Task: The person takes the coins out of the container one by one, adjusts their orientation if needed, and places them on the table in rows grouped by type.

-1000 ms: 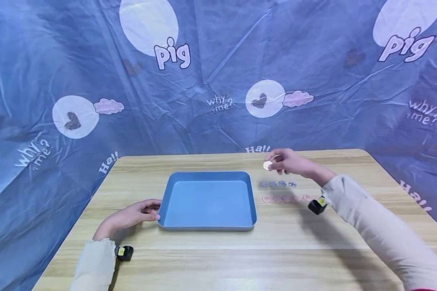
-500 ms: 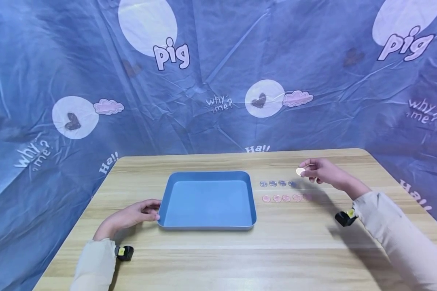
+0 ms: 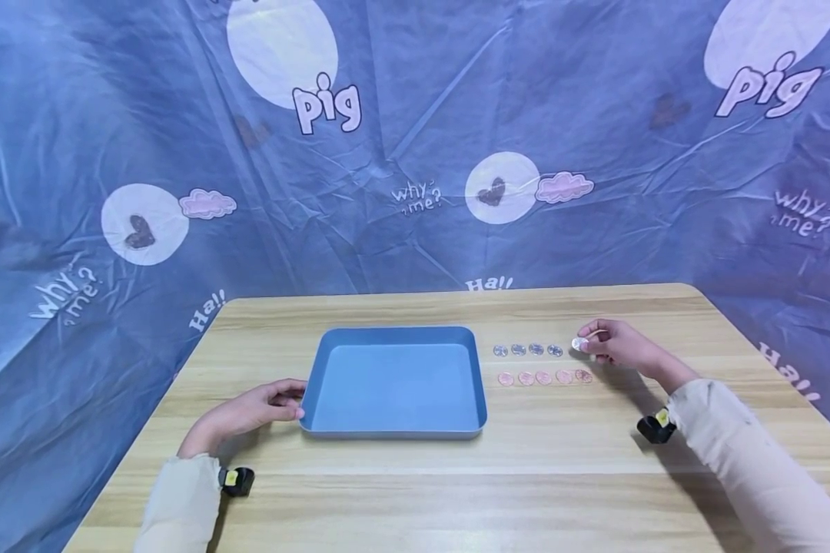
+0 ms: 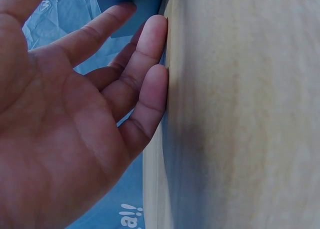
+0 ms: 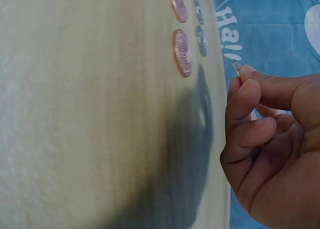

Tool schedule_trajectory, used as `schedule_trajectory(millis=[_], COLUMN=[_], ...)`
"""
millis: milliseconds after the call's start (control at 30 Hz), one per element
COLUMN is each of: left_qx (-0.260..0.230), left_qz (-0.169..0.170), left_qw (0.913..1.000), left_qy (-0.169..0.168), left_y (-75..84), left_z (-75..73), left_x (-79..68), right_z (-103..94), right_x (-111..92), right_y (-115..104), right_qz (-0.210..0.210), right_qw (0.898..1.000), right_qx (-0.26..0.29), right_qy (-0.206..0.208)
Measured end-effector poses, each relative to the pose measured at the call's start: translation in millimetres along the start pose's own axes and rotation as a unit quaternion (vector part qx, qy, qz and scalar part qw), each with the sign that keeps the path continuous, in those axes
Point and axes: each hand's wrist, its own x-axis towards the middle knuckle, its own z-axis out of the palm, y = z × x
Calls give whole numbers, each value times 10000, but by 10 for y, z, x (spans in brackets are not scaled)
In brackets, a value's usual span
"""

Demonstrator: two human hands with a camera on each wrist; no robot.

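Observation:
A silver coin (image 3: 579, 344) is pinched between the thumb and a finger of my right hand (image 3: 619, 346). It is at the right end of a row of several silver coins (image 3: 536, 349); whether it touches the table, I cannot tell. Nearer to me runs a row of several copper-coloured coins (image 3: 543, 378). In the right wrist view the pinched coin (image 5: 236, 66) shows edge-on at the thumb tip. My left hand (image 3: 256, 407) rests at the left side of a shallow blue tray (image 3: 393, 434), its fingers loosely bent, thumb and index finger at the tray wall.
The coins and the tray lie on a light wooden table (image 3: 401, 491). Behind the table's far edge hangs a blue printed cloth (image 3: 401, 246). A small black device (image 3: 655, 427) is strapped at the right wrist, another black device (image 3: 238, 481) at the left.
My right hand has moved right with the coin, past the end of the silver row, and then down towards the table. The left hand and tray have stayed put.

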Motion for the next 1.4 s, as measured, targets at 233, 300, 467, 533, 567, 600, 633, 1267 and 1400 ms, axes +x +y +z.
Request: schedule_trajectory(millis=[233,300,467,533,567,600,633,1267,1400], left_qx=[-43,-47,-27,-42,-47,-50,-55,-67,-51], left_qz=[84,98,117,110,108,105,103,99,94], left_qw=[9999,9999,9999,9999,9999,9999,9999,9999,9999], left_qy=[-36,-32,-20,-21,-23,-24,-25,-33,-59], left_y=[-4,-8,-8,-6,-5,-5,-5,-19,-9], left_z=[-4,-4,-3,-3,-3,-4,-4,1,-2], left_x=[13,13,8,6,6,6,6,24,18], right_z=[22,27,49,62,66,70,73,84,90], right_x=[51,63,87,103,110,115,120,144,153], right_y=[79,101,134,139,139,137,137,33,61], right_qz=[16,29,1,-41,-82,-122,-174,-120,-77], right_qw=[9999,9999,9995,9992,9990,9988,9984,9963,9959], right_qx=[-128,-166,-298,-358,-396,-433,-478,-851,-898], right_qy=[-17,19,106,169,195,218,237,69,93])
